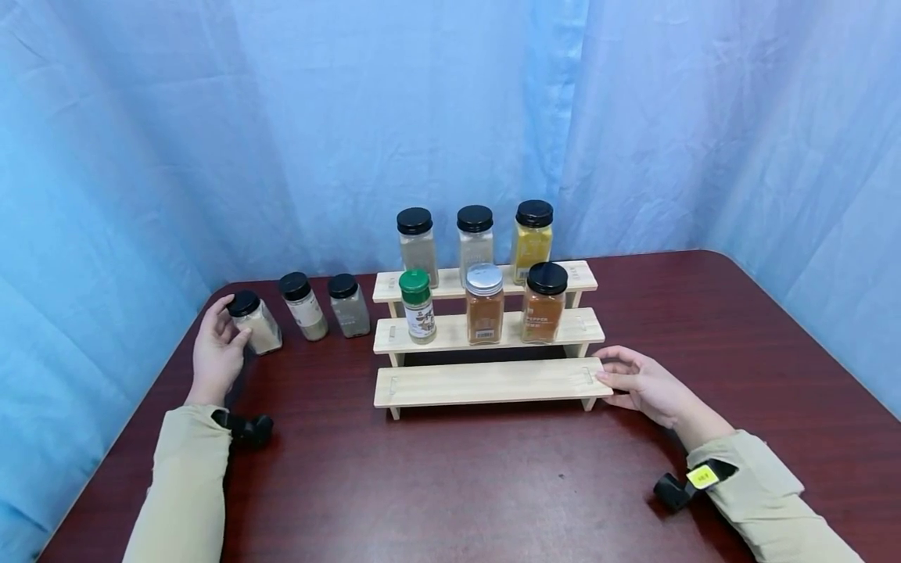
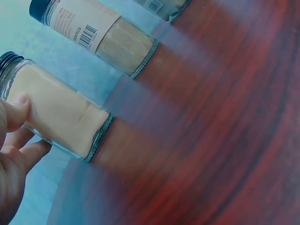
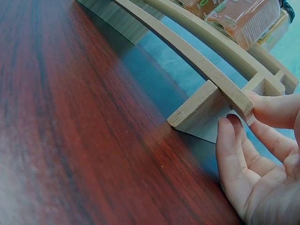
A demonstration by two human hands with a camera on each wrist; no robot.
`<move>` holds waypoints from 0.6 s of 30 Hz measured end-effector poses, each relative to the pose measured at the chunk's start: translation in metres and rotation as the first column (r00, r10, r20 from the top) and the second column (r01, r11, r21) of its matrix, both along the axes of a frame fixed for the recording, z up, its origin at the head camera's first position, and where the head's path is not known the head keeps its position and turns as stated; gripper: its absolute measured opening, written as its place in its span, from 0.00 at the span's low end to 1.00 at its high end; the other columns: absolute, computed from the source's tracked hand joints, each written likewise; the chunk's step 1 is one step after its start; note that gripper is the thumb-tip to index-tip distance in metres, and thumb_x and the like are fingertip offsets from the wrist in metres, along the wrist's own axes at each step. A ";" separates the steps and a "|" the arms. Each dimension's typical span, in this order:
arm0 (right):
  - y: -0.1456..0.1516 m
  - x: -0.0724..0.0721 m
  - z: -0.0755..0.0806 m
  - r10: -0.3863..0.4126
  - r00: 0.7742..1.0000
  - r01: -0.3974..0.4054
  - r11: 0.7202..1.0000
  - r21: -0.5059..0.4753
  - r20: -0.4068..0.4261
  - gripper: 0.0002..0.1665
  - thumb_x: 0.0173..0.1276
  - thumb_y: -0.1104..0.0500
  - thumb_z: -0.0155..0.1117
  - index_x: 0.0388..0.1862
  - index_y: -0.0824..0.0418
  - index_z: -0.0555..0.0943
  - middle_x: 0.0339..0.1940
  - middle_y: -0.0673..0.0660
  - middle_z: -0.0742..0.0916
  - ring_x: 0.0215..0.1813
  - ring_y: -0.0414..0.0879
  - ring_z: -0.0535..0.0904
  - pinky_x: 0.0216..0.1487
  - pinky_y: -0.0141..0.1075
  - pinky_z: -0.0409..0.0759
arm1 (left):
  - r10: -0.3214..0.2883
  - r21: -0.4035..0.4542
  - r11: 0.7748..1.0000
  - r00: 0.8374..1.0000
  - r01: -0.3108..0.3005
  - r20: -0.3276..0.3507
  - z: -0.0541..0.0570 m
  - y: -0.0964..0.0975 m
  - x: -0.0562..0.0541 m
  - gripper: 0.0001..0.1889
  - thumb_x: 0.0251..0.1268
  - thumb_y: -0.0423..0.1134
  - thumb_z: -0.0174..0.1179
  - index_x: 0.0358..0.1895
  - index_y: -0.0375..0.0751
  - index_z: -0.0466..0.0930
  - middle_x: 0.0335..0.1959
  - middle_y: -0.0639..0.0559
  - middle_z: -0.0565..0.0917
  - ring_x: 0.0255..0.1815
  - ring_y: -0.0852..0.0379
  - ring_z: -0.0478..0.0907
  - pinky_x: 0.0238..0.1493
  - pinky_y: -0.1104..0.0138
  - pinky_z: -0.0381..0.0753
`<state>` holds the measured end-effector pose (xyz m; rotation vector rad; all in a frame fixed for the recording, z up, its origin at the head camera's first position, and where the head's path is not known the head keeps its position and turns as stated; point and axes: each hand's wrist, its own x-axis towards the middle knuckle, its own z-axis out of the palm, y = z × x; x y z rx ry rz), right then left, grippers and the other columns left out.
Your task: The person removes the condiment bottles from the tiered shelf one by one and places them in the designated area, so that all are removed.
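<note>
At the left, my left hand (image 1: 217, 356) grips a square glass jar (image 1: 263, 328) of pale powder by its upper part, just under the black lid. The left wrist view shows thumb and fingers on either side of this jar (image 2: 58, 110), whose base is on or close to the table. My right hand (image 1: 647, 387) pinches the right end of the lowest step of a three-tier wooden rack (image 1: 493, 381). In the right wrist view the thumb lies on top of that board's end (image 3: 241, 105), with fingers beneath and beside it.
A labelled jar (image 1: 310, 313) and a grey-powder jar (image 1: 352, 313) stand right of the held one. On the rack's middle step are a green-capped bottle (image 1: 420, 313), a silver-lidded jar (image 1: 485, 309) and a pepper jar (image 1: 543, 309). Three black-lidded jars, one yellow (image 1: 533, 246), occupy the top step.
</note>
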<state>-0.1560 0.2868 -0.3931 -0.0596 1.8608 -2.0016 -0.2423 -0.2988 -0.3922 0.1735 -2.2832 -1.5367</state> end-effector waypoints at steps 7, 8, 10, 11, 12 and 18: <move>0.000 0.000 0.000 0.001 1.000 -0.001 1.000 -0.002 -0.005 0.14 0.69 0.65 0.57 0.43 0.45 0.75 0.35 0.46 0.83 0.37 0.39 0.81 0.39 0.33 0.82 | 0.000 -0.001 1.000 1.000 0.000 -0.012 0.000 0.000 -0.004 0.35 0.65 0.18 0.47 0.73 0.46 0.54 0.70 0.40 0.64 0.70 0.48 0.62 0.63 0.70 0.70; 0.000 0.000 0.000 0.002 1.000 -0.002 1.000 -0.001 -0.008 0.14 0.69 0.65 0.56 0.43 0.45 0.75 0.36 0.46 0.83 0.37 0.39 0.81 0.39 0.33 0.82 | 0.000 -0.002 1.000 1.000 0.000 -0.012 0.000 0.001 -0.004 0.35 0.65 0.18 0.47 0.73 0.46 0.54 0.70 0.40 0.64 0.70 0.49 0.62 0.62 0.71 0.70; 0.001 0.000 -0.001 0.007 1.000 -0.007 1.000 0.000 -0.014 0.14 0.69 0.65 0.56 0.44 0.45 0.74 0.36 0.45 0.82 0.37 0.39 0.81 0.39 0.33 0.82 | 0.001 -0.004 1.000 1.000 -0.001 -0.009 0.000 0.001 -0.005 0.35 0.65 0.18 0.47 0.73 0.46 0.54 0.70 0.41 0.64 0.70 0.49 0.63 0.59 0.75 0.71; 0.001 0.000 -0.001 0.007 1.000 -0.007 1.000 0.002 -0.017 0.14 0.69 0.65 0.56 0.44 0.45 0.74 0.36 0.45 0.82 0.37 0.39 0.81 0.39 0.33 0.82 | 0.002 -0.008 1.000 1.000 -0.002 -0.003 0.000 0.001 -0.006 0.35 0.65 0.18 0.47 0.73 0.46 0.54 0.70 0.41 0.64 0.70 0.50 0.63 0.57 0.76 0.71; 0.001 0.000 -0.001 0.008 1.000 -0.008 1.000 0.001 -0.020 0.14 0.69 0.65 0.56 0.44 0.45 0.74 0.36 0.45 0.82 0.37 0.39 0.81 0.39 0.34 0.82 | 0.001 -0.011 1.000 1.000 -0.001 0.000 0.000 0.002 -0.006 0.34 0.66 0.19 0.47 0.73 0.46 0.54 0.71 0.41 0.64 0.69 0.50 0.63 0.55 0.77 0.71; 0.001 -0.001 -0.003 -0.006 1.000 0.006 1.000 0.015 -0.010 0.13 0.69 0.64 0.57 0.45 0.45 0.74 0.36 0.46 0.82 0.37 0.38 0.81 0.39 0.33 0.82 | -0.010 0.000 1.000 1.000 0.010 0.011 0.001 0.002 -0.011 0.34 0.66 0.19 0.46 0.74 0.46 0.52 0.72 0.43 0.62 0.69 0.52 0.63 0.48 0.81 0.70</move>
